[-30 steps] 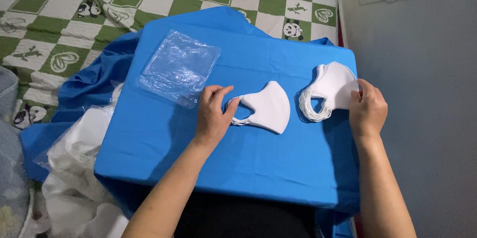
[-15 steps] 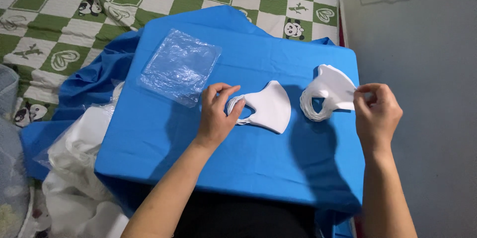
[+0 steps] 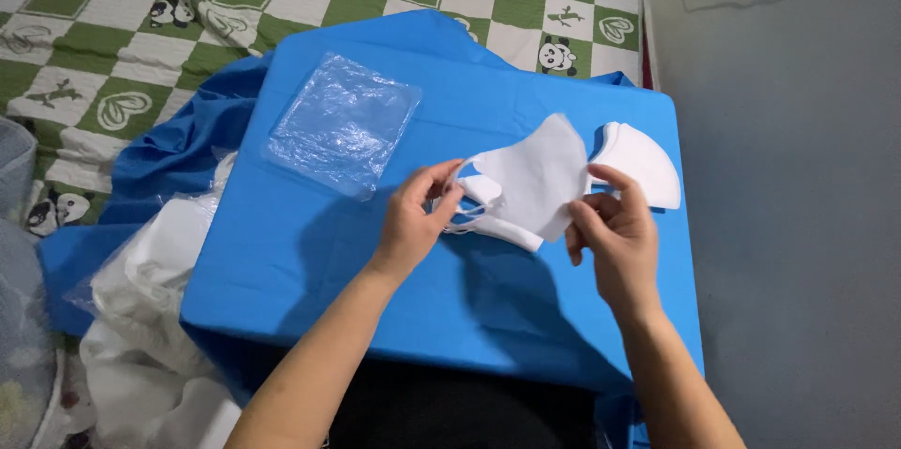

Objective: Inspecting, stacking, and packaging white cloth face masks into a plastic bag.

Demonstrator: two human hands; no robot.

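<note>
Blue cloth (image 3: 375, 271) covered the surface, smooth on top and hanging over its near edge and left side in loose folds. Both hands held a white face mask (image 3: 535, 182) lifted above the middle of that cloth. The left hand (image 3: 413, 224) had its fingers (image 3: 439, 188) pinched on the mask's left ear loop, and the right hand (image 3: 610, 238) had its fingers (image 3: 593, 216) gripping the mask's lower right edge. A second white mask (image 3: 502, 228) lay flat on the cloth directly beneath the held one, and a small stack of white masks (image 3: 643, 163) rested near the right edge of the surface. A clear plastic bag (image 3: 343, 121) lay flat toward the far left corner. Beyond the surface spread a green and white checked bedsheet (image 3: 141, 27) printed with pandas and hearts. Grey floor (image 3: 798, 224) ran along the right, and crumpled white bags (image 3: 150, 318) sat at the lower left.
</note>
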